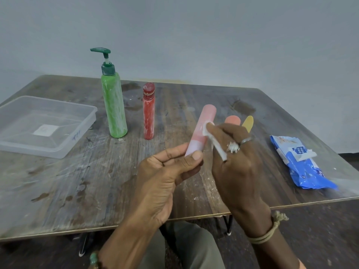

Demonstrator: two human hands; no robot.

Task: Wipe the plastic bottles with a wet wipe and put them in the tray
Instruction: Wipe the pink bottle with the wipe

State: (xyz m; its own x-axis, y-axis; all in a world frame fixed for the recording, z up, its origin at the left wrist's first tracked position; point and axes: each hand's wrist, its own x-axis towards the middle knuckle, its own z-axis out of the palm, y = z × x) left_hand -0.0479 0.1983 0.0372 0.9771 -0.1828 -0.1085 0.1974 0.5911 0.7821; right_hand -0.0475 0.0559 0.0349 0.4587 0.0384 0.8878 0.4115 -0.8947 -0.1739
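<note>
My left hand grips the lower end of a pink plastic bottle, tilted up and away over the table. My right hand presses a folded white wet wipe against the bottle's right side. A green pump bottle and a red bottle stand upright at the back left. Behind my right hand, the tops of an orange bottle and a yellow bottle show; their bodies are hidden. The clear plastic tray sits at the far left with no bottles in it.
A blue wet wipe packet lies near the table's right edge, its flap open. The worn wooden table ends just in front of my knees. A grey wall stands behind the table.
</note>
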